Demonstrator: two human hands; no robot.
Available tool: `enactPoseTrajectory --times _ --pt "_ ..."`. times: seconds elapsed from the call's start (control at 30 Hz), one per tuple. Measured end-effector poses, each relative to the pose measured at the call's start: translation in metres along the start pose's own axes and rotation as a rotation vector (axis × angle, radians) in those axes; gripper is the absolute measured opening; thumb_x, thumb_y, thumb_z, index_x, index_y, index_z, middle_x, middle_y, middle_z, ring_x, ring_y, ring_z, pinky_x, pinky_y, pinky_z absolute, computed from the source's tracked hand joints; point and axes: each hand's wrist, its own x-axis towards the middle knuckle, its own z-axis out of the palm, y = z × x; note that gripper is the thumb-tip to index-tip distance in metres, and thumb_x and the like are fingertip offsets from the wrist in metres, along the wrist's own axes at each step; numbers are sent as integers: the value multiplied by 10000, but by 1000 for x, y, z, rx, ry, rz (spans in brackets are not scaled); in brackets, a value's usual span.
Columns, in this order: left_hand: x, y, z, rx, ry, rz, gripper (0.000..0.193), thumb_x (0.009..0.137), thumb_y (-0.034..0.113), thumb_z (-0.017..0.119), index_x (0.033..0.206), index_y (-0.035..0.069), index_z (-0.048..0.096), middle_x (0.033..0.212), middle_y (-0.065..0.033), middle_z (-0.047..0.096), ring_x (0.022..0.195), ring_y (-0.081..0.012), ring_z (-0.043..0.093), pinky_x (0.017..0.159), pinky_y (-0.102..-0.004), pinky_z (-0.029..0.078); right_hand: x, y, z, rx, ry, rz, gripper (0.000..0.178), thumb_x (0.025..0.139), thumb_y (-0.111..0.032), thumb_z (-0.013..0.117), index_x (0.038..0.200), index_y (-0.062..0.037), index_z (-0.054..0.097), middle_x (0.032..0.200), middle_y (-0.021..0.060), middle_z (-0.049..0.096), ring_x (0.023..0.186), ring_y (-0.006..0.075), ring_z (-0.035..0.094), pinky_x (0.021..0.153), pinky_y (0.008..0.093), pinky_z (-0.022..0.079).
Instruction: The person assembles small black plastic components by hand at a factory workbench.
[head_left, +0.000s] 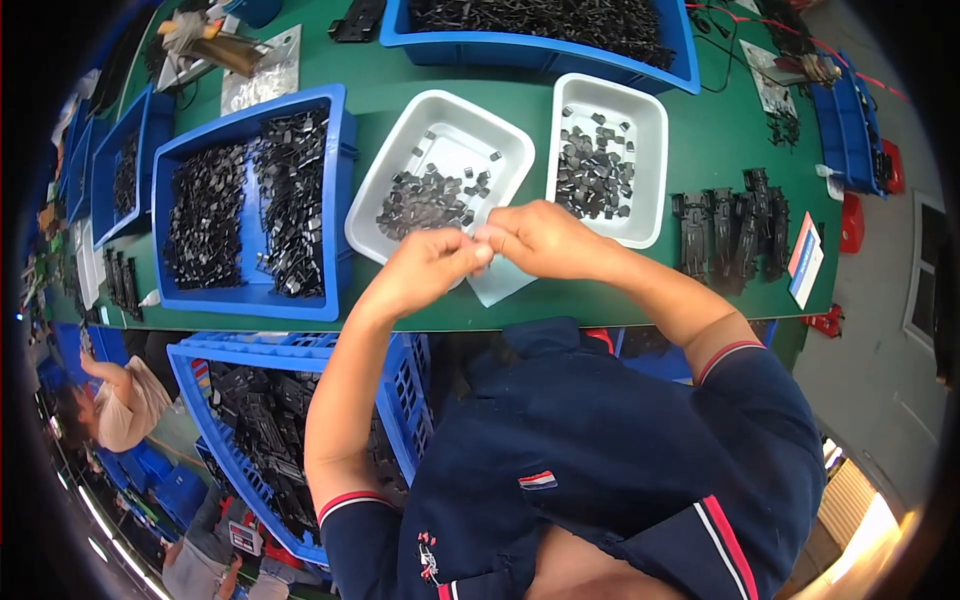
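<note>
Green work surface (700,140): both hands, left hand (425,268) and right hand (545,240), fingers pinching one small part together above white trays (395,215), mid-assembly.

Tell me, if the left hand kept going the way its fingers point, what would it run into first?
The left hand points toward the right hand, fingertips almost meeting over a pale sheet. It would likely meet the right hand's fingers first, though depth is uncertain.
</note>
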Motion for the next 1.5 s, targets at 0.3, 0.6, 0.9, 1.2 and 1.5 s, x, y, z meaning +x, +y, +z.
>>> enactPoseTrajectory --times 0.3,0.6,0.9,1.2,1.5 --pt "-35 11 17 165 17 2 215 816 224 661 833 9 662 614 -62 598 517 -92 501 493 -271 403 -16 -29 -26 66 -548 8 323 908 -346 478 816 -60 598 679 148 596 661 341 578 605 429 430" --pt "-53 42 24 370 -331 262 198 782 193 596 713 9 571 703 -160 579 697 -352 568 611 -412 439 -37 -28 -28 322 -797 -170 274 896 -304 539 733 -84 527 560 126 493 520 338 476 477 402 359" --pt "-93 52 -24 180 -280 478 118 817 105 582 742 15 565 651 -99 506 600 -252 522 563 -341 425 -60 38 -105 462 -333 253 234 913 -242 503 822 -43 587 679 24 573 557 110 507 506 263 405" --pt "55 -51 -38 903 555 -24 246 785 299 645 824 59 685 978 -163 639 818 -353 625 727 -418 489 15 28 -24 1060 60 450 333 935 -362 470 917 -35 527 806 45 577 700 129 585 607 254 499" --pt "44 -12 3 145 414 115 422 779 384 674 911 -17 662 871 -175 659 666 -249 641 639 -325 501 35 42 7 1168 132 525 320 875 -344 597 937 -31 625 897 31 605 856 113 545 778 260 440"
